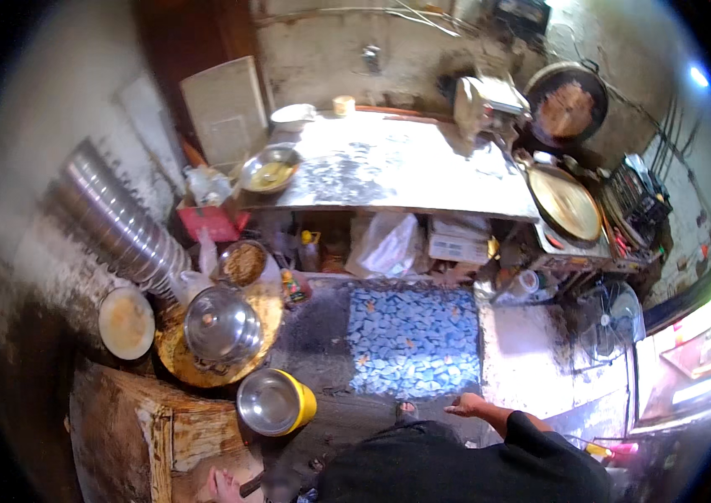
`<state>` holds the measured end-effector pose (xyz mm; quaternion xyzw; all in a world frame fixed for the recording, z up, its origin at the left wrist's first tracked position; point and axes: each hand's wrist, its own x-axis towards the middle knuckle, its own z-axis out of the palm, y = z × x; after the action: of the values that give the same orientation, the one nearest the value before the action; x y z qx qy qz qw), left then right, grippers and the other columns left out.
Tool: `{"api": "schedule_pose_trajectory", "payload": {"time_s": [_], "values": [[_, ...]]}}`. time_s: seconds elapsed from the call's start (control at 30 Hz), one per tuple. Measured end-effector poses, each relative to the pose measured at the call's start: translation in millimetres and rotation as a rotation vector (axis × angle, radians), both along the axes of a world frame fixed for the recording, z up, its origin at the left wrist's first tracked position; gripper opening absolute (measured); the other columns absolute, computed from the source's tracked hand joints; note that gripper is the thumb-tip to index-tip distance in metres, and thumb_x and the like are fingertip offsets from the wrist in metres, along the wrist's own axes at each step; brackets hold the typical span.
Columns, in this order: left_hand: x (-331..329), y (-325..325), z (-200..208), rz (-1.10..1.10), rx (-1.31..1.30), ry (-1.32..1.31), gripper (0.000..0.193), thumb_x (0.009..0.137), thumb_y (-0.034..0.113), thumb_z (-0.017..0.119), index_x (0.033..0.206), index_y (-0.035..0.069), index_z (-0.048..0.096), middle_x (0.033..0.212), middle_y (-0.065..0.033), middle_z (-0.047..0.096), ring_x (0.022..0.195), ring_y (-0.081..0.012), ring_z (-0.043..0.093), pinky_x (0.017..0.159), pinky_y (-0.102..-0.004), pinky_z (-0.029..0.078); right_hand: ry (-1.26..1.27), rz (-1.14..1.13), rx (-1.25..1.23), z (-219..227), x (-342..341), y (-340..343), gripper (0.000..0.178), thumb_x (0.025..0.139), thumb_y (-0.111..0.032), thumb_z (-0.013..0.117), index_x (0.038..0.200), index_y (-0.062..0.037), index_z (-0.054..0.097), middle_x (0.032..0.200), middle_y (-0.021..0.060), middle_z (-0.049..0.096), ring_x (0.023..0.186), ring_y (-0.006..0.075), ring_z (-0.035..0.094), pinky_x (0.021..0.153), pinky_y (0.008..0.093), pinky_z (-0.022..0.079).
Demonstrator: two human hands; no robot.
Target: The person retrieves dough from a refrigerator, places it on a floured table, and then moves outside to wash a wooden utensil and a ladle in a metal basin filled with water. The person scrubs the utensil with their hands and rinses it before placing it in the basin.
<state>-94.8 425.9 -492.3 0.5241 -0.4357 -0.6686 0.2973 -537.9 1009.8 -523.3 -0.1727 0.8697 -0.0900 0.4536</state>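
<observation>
My left hand is low at the left, by the worn wooden cabinet. Its fingers look spread; a dark strip lies beside it, too unclear to name. My right hand hangs out to the right of my dark clothing, fingers loosely bent, with nothing visible in it. Just ahead of it lies a blue pebble-patterned mat. A yellow bucket with a shiny metal inside stands nearest my left hand. Behind the bucket, a round wooden table carries a domed metal lid and a brown-filled bowl.
A white-topped table runs along the back wall, with a metal bowl at its left and a machine at its right. A large round pan sits at right. Stacked metal rings lean at left; a fan stands right.
</observation>
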Motion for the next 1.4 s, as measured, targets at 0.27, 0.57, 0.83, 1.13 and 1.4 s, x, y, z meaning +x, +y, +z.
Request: {"api": "schedule_pose_trajectory", "payload": {"time_s": [0.27,0.57,0.83,1.13,1.4], "values": [[-295.2,158.5,74.0,-0.7,-0.211,-0.27,0.031,0.084,0.011,0.056,0.113,0.002,0.051,0.081,-0.0042,0.06,0.065,-0.0101,0.056,0.054,-0.0208,0.045,0.148,-0.64,-0.014,12.7,-31.3,166.5,0.057,0.076,-0.059,0.051,0.085,-0.005,0.068,0.085,0.0189,0.064,0.082,0.034,0.062,0.074,0.0406,0.048],[-493.8,181.8,31.8,-1.2,-0.276,-0.243,0.032,0.076,0.007,0.065,0.105,-0.004,0.056,0.075,-0.0018,0.058,0.065,-0.0089,0.056,0.063,-0.022,0.048,0.295,-1.094,-0.096,-11.5,47.0,229.4,0.056,0.076,-0.059,0.051,0.073,-0.0054,0.068,0.061,0.0106,0.062,0.064,0.027,0.062,0.063,0.0377,0.048],[-641.1,180.3,-72.8,-1.687,-0.475,-0.526,0.032,0.079,0.013,0.063,0.107,0.0,0.056,0.076,-0.005,0.061,0.054,-0.0092,0.054,0.044,-0.0222,0.042,-0.07,-1.292,0.046,-9.1,136.5,185.1,0.06,0.073,-0.062,0.052,0.072,-0.0041,0.067,0.063,0.0101,0.062,0.069,0.0278,0.063,0.068,0.0381,0.048],[-690.7,299.5,-63.9,-1.838,-0.355,-1.007,0.032,0.085,0.028,0.057,0.109,0.007,0.061,0.097,-0.0156,0.063,0.089,-0.0234,0.061,0.082,-0.034,0.048,0.021,-1.573,0.015,4.4,124.4,233.0,0.054,0.074,-0.058,0.053,0.07,-0.0062,0.066,0.063,0.009,0.062,0.069,0.0273,0.062,0.067,0.0373,0.047],[-757.0,487.5,-68.1,-1.733,-0.311,-0.839,0.031,0.075,0.016,0.065,0.101,0.001,0.058,0.067,-0.0053,0.06,0.048,-0.0114,0.051,0.042,-0.0257,0.042,0.225,-1.676,-0.134,-27.4,57.7,394.7,0.045,0.078,-0.046,0.06,0.086,-0.0014,0.067,0.064,0.0128,0.063,0.066,0.0227,0.064,0.062,0.0337,0.049]]}}
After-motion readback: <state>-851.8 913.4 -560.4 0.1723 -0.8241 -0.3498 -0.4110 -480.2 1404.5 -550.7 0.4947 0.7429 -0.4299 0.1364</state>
